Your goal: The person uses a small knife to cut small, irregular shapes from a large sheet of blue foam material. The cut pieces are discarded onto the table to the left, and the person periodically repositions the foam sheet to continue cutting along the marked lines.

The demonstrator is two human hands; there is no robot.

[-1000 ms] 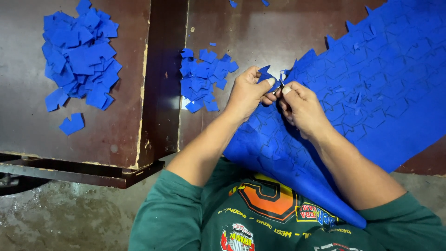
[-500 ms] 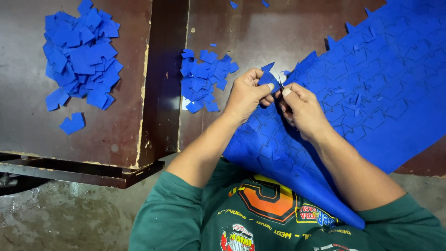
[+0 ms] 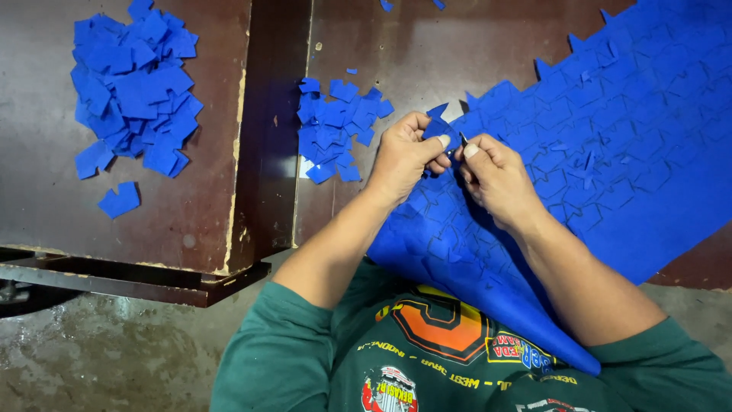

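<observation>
Blue sheet (image 3: 610,152): matt, foam-like, cut-scored. Table (image 3: 427,53): dark brown, glossy, worn. Floor (image 3: 114,358): rough concrete.

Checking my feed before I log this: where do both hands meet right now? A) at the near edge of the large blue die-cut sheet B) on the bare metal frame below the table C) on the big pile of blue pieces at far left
A: the left hand and right hand pinch a small blue piece at the edge of the large blue sheet, away from the big pile.

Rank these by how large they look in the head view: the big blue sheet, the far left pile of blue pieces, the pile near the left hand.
1. Big blue sheet, clearly largest.
2. Far left pile.
3. Pile near the left hand, smallest.
</observation>
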